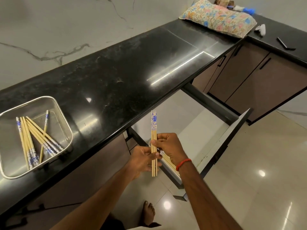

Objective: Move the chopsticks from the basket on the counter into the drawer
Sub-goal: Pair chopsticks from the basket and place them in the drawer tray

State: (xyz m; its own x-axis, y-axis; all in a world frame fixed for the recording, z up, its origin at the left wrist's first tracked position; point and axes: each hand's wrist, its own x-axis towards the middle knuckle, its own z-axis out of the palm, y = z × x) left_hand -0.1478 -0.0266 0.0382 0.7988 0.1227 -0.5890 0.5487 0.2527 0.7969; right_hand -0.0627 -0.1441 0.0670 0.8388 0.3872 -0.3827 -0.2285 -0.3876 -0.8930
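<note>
A small upright bundle of bamboo chopsticks (154, 128) with blue-and-white patterned tops is held by both hands over the near corner of the open drawer (221, 146). My left hand (142, 161) grips the lower part, and my right hand (169, 147) pinches it just above. More chopsticks (167, 161) lie inside the drawer along its near side, partly hidden by my right wrist. The metal mesh basket (66, 123) sits on the black counter at the left. Several chopsticks (35, 138) still lie crossed in it.
The black stone counter (116, 77) runs from lower left to upper right. A floral pillow (219, 18), a white object (260, 29) and a black tool (284, 44) lie at its far end. Closed cabinet doors (259, 80) stand beyond the drawer. My bare foot (148, 212) is on the tiled floor.
</note>
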